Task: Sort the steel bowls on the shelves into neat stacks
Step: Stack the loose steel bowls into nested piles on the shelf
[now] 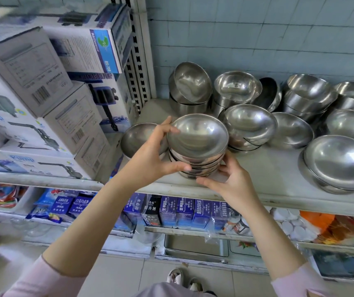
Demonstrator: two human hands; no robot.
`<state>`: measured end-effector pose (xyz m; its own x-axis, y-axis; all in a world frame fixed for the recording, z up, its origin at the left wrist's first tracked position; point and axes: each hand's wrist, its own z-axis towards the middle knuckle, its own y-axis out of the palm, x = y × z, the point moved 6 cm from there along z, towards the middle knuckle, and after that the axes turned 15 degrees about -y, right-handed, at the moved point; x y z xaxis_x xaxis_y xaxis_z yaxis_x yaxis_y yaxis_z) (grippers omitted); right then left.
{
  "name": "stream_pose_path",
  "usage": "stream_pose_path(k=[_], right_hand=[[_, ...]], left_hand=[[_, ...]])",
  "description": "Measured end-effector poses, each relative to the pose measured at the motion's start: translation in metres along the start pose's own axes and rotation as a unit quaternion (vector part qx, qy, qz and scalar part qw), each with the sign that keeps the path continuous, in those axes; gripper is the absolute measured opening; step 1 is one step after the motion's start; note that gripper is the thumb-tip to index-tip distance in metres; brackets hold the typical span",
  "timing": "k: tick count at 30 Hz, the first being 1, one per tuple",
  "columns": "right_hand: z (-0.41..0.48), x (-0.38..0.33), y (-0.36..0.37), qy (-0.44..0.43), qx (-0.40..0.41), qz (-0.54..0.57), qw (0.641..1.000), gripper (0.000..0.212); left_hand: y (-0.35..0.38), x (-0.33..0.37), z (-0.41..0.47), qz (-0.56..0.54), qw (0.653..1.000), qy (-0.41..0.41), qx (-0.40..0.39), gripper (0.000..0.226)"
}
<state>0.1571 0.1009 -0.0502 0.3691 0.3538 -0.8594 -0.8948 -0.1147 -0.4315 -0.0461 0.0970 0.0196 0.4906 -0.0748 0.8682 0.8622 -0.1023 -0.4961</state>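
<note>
- Left hand (pixel 150 155) — reached up and forward, thumb low, fingers curled over the top; the grip is closed on a held load.
- Right hand (pixel 229 181) — palm turned inward, fingers spread and cupped from below-right.
- Both forearms bare, pink sleeves pushed back.

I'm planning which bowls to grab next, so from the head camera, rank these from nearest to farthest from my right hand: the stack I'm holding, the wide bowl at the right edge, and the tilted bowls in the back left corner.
1. Held stack, touching the right hand.
2. Wide bowl, front right.
3. Tilted bowls, back left by the wall.
</note>
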Motion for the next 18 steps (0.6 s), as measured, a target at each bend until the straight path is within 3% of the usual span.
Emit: stream_pose_path(k=[4,13,18], right_hand=[[0.000,0.002,0.001,-0.002,-0.004,-0.003,1.000,0.099],[0.002,0.002,0.001,-0.019,-0.006,0.007,1.000,0.100],[0.004,-0.006,0.001,-0.032,0.018,0.098,0.994,0.110]], left_hand=[[0.003,-0.002,0.000,0.013,1.000,0.005,0.003,0.099],[-0.007,-0.004,0.004,0.069,0.997,0.003,0.042,0.094],[-0.008,-0.005,0.009,0.072,0.997,0.015,0.019,0.098]])
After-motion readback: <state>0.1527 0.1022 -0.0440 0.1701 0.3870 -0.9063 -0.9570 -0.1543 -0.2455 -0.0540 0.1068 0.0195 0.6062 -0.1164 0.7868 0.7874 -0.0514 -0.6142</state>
